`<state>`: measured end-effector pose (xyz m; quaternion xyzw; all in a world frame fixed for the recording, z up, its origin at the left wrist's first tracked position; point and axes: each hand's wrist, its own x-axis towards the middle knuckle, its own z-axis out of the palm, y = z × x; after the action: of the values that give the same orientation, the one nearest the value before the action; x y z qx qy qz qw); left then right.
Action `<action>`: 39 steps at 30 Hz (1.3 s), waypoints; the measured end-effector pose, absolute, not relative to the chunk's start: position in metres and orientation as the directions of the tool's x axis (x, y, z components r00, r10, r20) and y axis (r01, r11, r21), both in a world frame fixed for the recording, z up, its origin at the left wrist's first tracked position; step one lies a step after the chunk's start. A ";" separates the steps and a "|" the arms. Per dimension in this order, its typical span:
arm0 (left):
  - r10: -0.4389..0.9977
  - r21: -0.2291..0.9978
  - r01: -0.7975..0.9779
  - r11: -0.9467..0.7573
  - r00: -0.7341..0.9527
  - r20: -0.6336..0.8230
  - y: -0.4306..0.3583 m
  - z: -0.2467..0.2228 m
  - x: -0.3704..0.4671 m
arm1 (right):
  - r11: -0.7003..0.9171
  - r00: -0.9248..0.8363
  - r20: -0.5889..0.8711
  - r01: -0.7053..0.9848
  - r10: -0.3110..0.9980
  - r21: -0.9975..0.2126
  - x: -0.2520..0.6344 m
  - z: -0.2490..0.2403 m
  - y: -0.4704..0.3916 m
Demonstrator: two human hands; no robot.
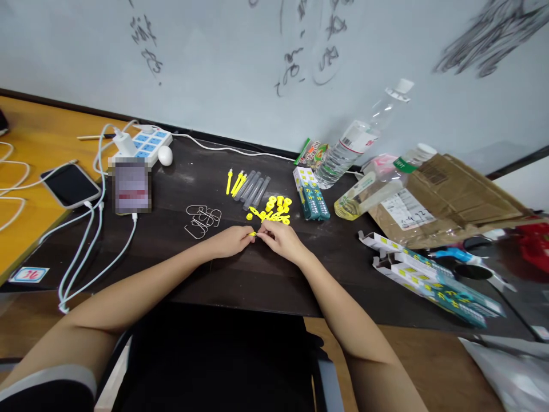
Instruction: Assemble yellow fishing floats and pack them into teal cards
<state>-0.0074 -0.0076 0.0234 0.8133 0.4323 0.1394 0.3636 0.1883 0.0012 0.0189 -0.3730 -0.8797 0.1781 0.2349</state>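
My left hand (pixel 235 241) and my right hand (pixel 283 240) meet over the dark table, fingers closed in a pinch. A small yellow plastic piece (pixel 253 233) shows between the fingertips of both hands; its exact shape is mostly hidden. Just beyond my right hand lies a pile of yellow plastic caps and small parts (pixel 280 201). Clear plastic tubes (pixel 258 192) lie side by side behind it, with a few slim yellow sticks (pixel 229 182) to their left. Several bent metal wire hooks (pixel 203 217) are heaped left of my hands.
Green-and-white boxes (pixel 312 194) stand behind on the right; more opened boxes (pixel 433 280) lie near the right edge. Bottles (pixel 355 143) and a cardboard package (pixel 450 194) lean there. Leftward are a phone (pixel 71 184), cables (pixel 88 240) and a power strip (pixel 150 143).
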 end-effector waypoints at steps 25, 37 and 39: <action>0.882 0.855 0.436 -0.280 0.469 0.049 -0.014 0.034 -0.004 | 0.579 -0.405 0.416 0.627 0.814 -0.522 0.175 0.021 -0.009; 0.849 0.943 0.284 -0.172 0.528 -0.004 -0.015 0.036 -0.005 | 0.558 -0.373 0.434 0.352 0.820 -0.751 0.178 0.016 -0.002; 0.843 0.937 0.306 -0.167 0.538 -0.026 -0.014 0.033 -0.004 | 0.525 -0.402 0.386 0.332 0.830 -0.784 0.177 0.016 0.000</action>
<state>-0.0044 -0.0142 0.0325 0.7162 0.4009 0.2654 0.5060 0.1773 -0.0001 0.0158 -0.3739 -0.7768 0.3124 0.3990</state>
